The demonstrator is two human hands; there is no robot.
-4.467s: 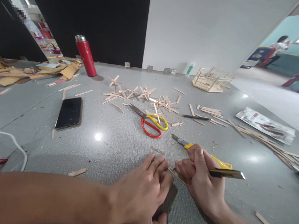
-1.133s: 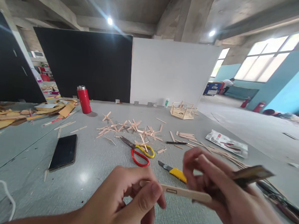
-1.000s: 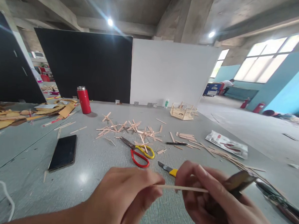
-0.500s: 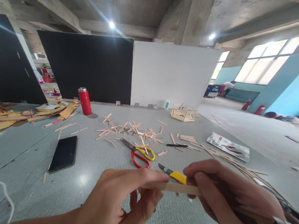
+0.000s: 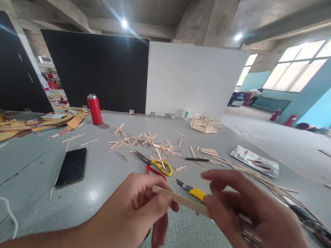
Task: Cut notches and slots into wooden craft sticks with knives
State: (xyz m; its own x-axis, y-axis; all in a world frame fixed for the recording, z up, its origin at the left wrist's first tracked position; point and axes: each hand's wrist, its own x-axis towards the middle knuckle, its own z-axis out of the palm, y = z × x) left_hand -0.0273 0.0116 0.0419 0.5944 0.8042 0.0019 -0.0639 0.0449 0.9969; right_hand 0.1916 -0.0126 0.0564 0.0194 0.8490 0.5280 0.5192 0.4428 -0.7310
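Observation:
My left hand [image 5: 139,210] pinches a flat wooden craft stick [image 5: 189,203] between thumb and fingers near its rounded left end. My right hand [image 5: 249,211] closes on the stick's right end, its index finger raised off the wood. Something metallic shows in the right palm, too blurred to name. Just beyond the stick lies a yellow utility knife [image 5: 197,193] with its dark blade pointing left. Scissors [image 5: 155,165] with one red and one yellow handle lie behind my left hand, which partly hides the red loop.
Cut stick pieces [image 5: 148,139] lie scattered mid-table, with a black pen [image 5: 197,159] beside them. A stick-built frame [image 5: 205,124], a white packet [image 5: 254,161] and long sticks [image 5: 264,181] are at right. A phone [image 5: 71,167] and a red bottle [image 5: 94,110] stand left.
The craft stick has tilted, its left end up. My left hand has shifted its grip, thumb now along the stick's near side. My right index finger has lifted.

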